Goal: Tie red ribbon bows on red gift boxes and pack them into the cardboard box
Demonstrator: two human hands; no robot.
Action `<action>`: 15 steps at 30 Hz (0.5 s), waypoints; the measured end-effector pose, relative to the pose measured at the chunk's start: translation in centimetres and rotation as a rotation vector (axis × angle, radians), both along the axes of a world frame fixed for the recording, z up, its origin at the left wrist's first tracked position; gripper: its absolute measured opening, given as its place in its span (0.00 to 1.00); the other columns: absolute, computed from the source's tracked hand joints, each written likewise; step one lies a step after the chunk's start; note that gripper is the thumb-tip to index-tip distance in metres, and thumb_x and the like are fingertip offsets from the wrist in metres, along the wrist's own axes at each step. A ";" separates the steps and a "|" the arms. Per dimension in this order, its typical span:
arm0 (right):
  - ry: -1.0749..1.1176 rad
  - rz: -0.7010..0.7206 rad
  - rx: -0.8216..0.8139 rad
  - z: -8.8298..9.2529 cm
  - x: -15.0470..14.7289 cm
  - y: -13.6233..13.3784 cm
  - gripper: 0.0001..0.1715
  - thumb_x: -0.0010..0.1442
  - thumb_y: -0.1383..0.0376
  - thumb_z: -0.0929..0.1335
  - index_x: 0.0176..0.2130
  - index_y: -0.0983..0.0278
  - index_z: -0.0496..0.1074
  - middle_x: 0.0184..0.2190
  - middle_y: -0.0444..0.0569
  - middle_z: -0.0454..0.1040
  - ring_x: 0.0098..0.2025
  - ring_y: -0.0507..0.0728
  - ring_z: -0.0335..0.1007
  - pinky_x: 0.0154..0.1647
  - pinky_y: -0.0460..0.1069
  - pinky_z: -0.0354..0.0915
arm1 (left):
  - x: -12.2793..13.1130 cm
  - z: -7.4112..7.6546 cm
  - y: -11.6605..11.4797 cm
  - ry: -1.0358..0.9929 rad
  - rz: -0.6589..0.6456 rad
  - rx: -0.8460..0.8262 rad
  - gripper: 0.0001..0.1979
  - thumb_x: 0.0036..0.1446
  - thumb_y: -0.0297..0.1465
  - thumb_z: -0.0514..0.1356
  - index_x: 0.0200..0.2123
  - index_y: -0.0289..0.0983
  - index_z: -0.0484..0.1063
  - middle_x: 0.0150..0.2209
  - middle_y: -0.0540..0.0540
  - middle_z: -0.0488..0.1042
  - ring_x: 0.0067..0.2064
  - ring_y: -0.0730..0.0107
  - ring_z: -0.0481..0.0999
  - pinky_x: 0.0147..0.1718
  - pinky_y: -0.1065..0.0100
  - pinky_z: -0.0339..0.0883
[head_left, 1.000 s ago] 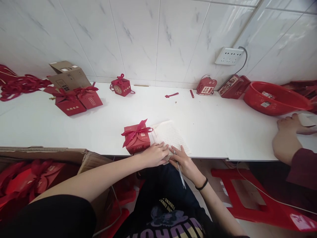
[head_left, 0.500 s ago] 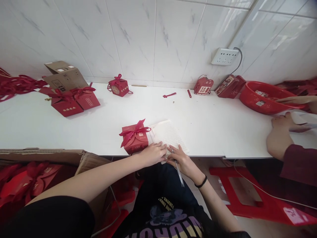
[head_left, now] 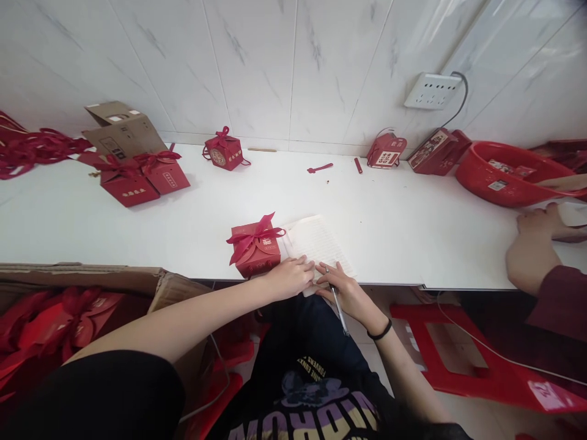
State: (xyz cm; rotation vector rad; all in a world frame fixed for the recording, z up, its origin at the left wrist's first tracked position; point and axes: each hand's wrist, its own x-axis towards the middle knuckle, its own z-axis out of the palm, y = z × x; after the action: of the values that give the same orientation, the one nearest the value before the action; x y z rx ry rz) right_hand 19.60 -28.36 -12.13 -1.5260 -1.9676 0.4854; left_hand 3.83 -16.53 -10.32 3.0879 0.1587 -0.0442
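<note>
A lined notebook (head_left: 320,239) lies at the table's front edge, its lower part under my hands. My left hand (head_left: 290,278) has its fingers bent together over the notebook's lower left part. Between the fingers of my right hand (head_left: 345,294) is a slim pen (head_left: 339,310), slanting down toward my lap. The right fingertips meet the left ones at the notebook's bottom edge, where a bit of paper shows below them. Just left of the notebook stands a red gift box (head_left: 255,249) tied with a ribbon bow, close to my left hand.
Along the wall stand red gift boxes (head_left: 147,181), a small red box (head_left: 224,153), another box (head_left: 386,153) and a red basin (head_left: 486,189). A co-worker's hand (head_left: 534,229) is at the right. An open carton (head_left: 169,290) of boxes sits left of me, a red stool (head_left: 413,354) below right.
The view has shifted slightly, so the table's things appear a little higher and farther right. My hands keep the same pose on the notebook, with the pen still in the right one.
</note>
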 end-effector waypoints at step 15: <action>-0.240 -0.038 -0.037 1.1 -1.4 0.1 0.04 0.58 0.72 0.66 0.34 0.63 0.66 0.51 0.60 0.68 0.59 0.66 0.56 0.53 0.73 0.54 | -0.3 0.6 -0.2 -0.057 0.047 -0.136 0.10 0.57 0.31 0.56 0.39 0.32 0.71 0.51 0.38 0.70 0.55 0.51 0.66 0.48 0.56 0.65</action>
State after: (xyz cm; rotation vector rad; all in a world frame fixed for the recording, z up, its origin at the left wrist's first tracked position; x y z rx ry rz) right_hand 18.15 -28.26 -11.01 -1.7086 -2.1145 0.3374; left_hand 3.57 -16.77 -9.75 2.9446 0.2167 0.0329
